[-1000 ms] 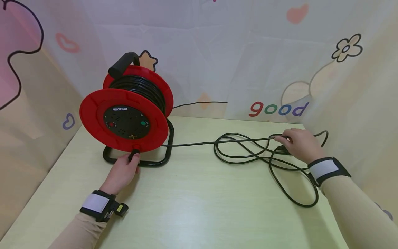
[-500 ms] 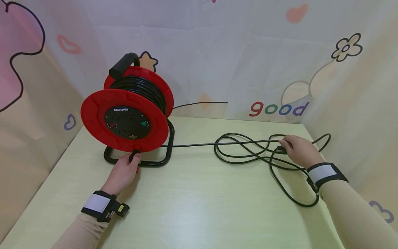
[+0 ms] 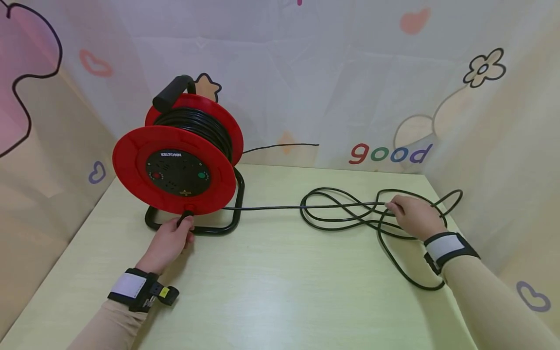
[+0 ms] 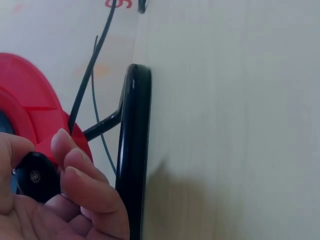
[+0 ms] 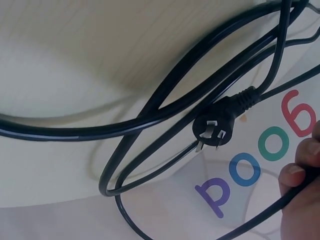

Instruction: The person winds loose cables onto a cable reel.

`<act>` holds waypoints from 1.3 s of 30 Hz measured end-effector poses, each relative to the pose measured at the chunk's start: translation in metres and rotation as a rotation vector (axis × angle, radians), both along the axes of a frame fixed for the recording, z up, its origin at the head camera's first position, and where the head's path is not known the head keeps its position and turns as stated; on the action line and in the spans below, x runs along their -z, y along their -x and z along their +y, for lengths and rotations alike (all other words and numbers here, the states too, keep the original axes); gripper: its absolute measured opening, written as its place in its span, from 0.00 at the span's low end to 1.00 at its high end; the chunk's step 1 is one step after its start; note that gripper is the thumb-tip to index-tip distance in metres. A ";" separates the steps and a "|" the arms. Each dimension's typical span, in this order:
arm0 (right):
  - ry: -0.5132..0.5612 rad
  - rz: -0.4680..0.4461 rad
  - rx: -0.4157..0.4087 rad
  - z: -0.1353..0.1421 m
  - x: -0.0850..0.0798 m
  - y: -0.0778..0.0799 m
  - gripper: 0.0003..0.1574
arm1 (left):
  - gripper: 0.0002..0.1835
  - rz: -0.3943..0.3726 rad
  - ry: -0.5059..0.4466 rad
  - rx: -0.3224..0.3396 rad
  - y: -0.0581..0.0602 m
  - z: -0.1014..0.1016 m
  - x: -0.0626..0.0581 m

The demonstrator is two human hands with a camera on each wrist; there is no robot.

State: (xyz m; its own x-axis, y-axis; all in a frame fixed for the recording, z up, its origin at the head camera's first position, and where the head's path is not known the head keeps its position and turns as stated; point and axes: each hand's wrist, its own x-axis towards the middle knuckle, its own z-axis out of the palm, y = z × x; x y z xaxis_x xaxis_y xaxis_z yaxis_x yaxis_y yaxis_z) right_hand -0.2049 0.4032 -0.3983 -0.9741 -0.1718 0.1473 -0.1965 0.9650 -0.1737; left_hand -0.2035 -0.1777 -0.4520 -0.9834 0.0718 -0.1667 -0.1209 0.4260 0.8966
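A red cable reel (image 3: 127, 160) wound with black cable stands at the left of the table on a black tube frame (image 3: 218, 230). My left hand (image 3: 164, 243) grips the black crank knob (image 4: 37, 176) low on the front disc, thumb and fingers curled round it. From the reel a taut black cable (image 3: 271, 208) runs right to my right hand (image 3: 417, 218), which pinches it just over the loose loops. Those loops (image 3: 332, 229) lie on the tabletop beneath that hand. A black plug (image 5: 215, 124) with metal pins shows among the cable in the right wrist view; the hand hides it from the head.
The pale tabletop (image 3: 280, 287) reaches back to a printed curtain (image 3: 280, 87), which also hangs along both sides. A black carry handle (image 3: 172, 93) tops the reel. Each wrist wears a strapped band, and a small camera (image 3: 167, 294) sits on the left one.
My right hand has shifted slightly toward me, bringing the taut cable lower in the head view. The left hand stays at the knob, with the reel nearly unchanged.
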 end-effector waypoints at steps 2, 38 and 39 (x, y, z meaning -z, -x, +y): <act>0.009 0.001 -0.004 -0.002 0.002 0.001 0.20 | 0.29 -0.022 -0.025 -0.007 0.000 -0.003 0.000; 0.035 -0.040 -0.050 -0.038 0.024 0.005 0.19 | 0.28 -0.075 -0.408 -0.201 -0.006 -0.035 -0.013; 0.032 -0.035 -0.052 -0.039 0.024 0.005 0.19 | 0.28 -0.071 -0.419 -0.206 -0.006 -0.035 -0.013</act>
State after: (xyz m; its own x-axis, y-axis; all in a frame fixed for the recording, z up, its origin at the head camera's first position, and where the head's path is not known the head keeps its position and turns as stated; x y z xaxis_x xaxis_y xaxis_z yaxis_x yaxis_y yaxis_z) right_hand -0.2098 0.3643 -0.4227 -0.9685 -0.2185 0.1197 -0.2399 0.9473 -0.2123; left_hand -0.1974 -0.2129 -0.4387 -0.9714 -0.0483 -0.2324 -0.2322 -0.0101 0.9726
